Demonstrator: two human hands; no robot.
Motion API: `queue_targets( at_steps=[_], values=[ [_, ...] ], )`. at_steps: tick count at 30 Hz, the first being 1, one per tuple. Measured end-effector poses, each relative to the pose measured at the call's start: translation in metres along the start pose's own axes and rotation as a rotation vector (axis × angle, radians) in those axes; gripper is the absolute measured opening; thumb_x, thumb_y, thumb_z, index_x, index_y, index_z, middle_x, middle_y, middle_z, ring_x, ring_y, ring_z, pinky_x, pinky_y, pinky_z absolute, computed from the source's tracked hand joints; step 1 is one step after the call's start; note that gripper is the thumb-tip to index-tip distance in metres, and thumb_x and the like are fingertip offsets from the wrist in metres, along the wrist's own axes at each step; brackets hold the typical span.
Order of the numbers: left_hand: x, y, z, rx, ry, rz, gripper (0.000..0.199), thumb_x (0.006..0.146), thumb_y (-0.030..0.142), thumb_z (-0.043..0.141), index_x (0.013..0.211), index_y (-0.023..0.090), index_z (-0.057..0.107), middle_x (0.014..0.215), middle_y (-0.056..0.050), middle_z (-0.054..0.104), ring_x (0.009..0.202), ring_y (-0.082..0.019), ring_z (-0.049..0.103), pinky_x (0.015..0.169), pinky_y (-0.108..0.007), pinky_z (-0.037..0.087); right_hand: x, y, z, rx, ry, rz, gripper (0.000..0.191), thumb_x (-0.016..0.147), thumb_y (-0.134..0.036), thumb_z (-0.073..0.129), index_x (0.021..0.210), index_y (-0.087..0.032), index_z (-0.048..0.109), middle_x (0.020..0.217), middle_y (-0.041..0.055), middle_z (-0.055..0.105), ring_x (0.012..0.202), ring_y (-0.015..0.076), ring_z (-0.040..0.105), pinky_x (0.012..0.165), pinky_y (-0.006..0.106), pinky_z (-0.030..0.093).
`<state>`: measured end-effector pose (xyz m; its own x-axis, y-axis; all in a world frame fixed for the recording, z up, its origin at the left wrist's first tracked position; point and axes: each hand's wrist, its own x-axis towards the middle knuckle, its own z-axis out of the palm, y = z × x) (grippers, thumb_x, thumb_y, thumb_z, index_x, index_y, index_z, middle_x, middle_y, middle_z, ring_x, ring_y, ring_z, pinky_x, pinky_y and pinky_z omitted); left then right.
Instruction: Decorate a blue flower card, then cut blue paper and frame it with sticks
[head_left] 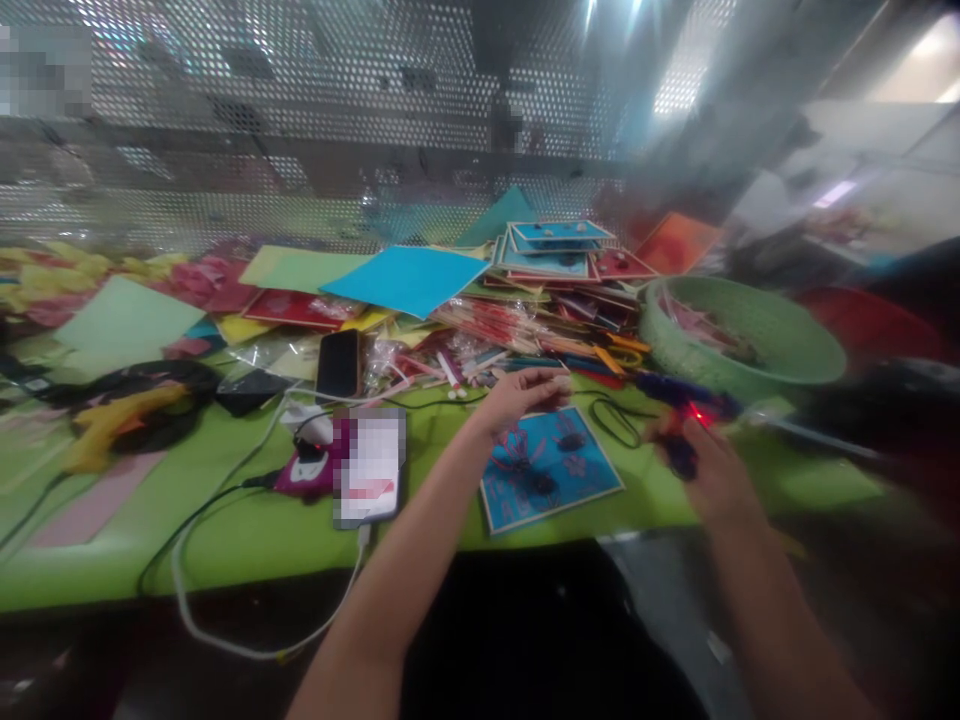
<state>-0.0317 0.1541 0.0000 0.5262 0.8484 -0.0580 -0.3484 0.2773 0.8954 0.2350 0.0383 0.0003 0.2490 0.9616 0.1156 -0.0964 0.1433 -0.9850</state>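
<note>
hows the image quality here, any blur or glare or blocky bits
Head view: streaky blur toward the edges, strong on the right beyond the green basin; head view: bright glare streaks at the upper right; head view: blocky pixelation over the lit phone screen; head view: a red glow at the blue glue gun in the right hand.

The picture card [556,465] looks like matt paper, the tabletop [75,570] glossy.
</note>
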Motion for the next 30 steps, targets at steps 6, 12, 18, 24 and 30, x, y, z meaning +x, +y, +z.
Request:
queue_targets(
  at_steps=[6, 12, 18, 24, 30],
  values=[
    [-0.001, -0.001, 0.000, 0.003, -0.013, -0.001, 0.035, 0.085, 0.034, 0.087, 0.113, 0.014, 0.078, 0.101, -0.010, 0.081, 0.087, -0.018, 0.078, 0.094, -0.038, 0.061, 0.005, 0.023, -0.022, 0.069, 0.107, -0.003, 0.038, 0.076, -0.057, 0.085, 0.077, -0.021, 0.074, 0.075, 0.0045, 0.074, 0.055, 0.0123, 0.058, 0.048, 0.024, 0.045],
    [-0.002, 0.000, -0.001, 0.166, -0.022, 0.024, 0.049, 0.078, 0.044, 0.091, 0.115, 0.015, 0.077, 0.105, -0.011, 0.081, 0.089, -0.018, 0.077, 0.090, -0.036, 0.060, 0.008, 0.030, -0.030, 0.144, 0.075, -0.005, 0.043, 0.072, -0.064, 0.086, 0.074, -0.023, 0.072, 0.068, 0.0024, 0.070, 0.054, 0.0129, 0.058, 0.044, 0.024, 0.042],
    [-0.013, -0.003, 0.014, 0.500, -0.058, 0.123, 0.040, 0.081, 0.044, 0.087, 0.108, 0.015, 0.080, 0.105, -0.010, 0.081, 0.094, -0.020, 0.077, 0.094, -0.036, 0.058, 0.005, 0.034, -0.030, 0.134, 0.041, 0.042, 0.039, 0.076, -0.060, 0.084, 0.077, -0.022, 0.074, 0.074, 0.0043, 0.074, 0.056, 0.0130, 0.058, 0.048, 0.025, 0.044],
    [-0.047, -0.018, 0.029, 0.786, -0.095, 0.199, 0.020, 0.091, 0.029, 0.076, 0.108, 0.020, 0.080, 0.108, -0.007, 0.082, 0.101, -0.022, 0.076, 0.094, -0.034, 0.058, 0.002, 0.033, -0.028, 0.123, 0.006, 0.031, 0.038, 0.079, -0.060, 0.081, 0.078, -0.023, 0.076, 0.077, 0.0068, 0.076, 0.056, 0.0144, 0.056, 0.050, 0.028, 0.042],
    [-0.066, -0.029, 0.037, 1.039, -0.106, 0.278, 0.015, 0.094, 0.017, 0.070, 0.106, 0.023, 0.079, 0.111, -0.003, 0.082, 0.106, -0.020, 0.076, 0.099, -0.032, 0.056, 0.000, 0.032, -0.028, 0.140, -0.010, 0.038, 0.040, 0.080, -0.060, 0.081, 0.080, -0.020, 0.075, 0.080, 0.0079, 0.076, 0.058, 0.0139, 0.056, 0.052, 0.028, 0.041]
  ],
)
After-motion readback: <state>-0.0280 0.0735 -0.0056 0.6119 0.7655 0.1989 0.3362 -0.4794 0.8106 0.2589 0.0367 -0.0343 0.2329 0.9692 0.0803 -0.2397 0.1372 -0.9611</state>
